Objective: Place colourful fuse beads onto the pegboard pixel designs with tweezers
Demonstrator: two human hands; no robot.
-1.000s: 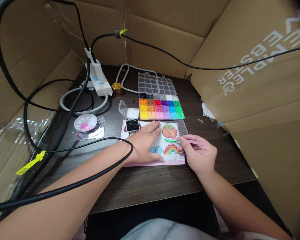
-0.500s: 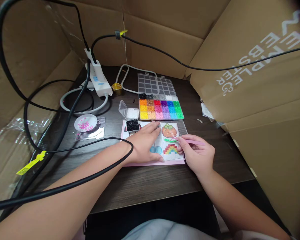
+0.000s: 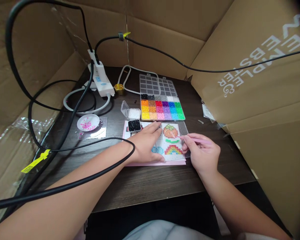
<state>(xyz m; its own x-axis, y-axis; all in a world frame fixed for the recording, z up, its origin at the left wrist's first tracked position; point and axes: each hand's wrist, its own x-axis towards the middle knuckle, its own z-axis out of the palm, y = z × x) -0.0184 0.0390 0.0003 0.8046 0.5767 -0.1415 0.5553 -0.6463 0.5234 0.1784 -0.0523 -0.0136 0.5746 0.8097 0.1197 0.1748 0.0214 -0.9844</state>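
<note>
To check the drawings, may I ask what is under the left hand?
Under the left hand is a pattern sheet; its light-blue design shows partly. What the palm covers cannot be seen.

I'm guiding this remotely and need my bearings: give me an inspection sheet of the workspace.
Surface: dark table, wood-grained.
Job's things: pattern sheet; open bead box behind it; black beads at its far left.
Clutter: dish with pink beads, partly over a pegboard; gold cup.
Hands: left hand spread on the sheet; right hand pinching a pink tool.
Cables: black cable crosses before the left forearm in view.
Surroundings: cardboard left, back and right.
</note>
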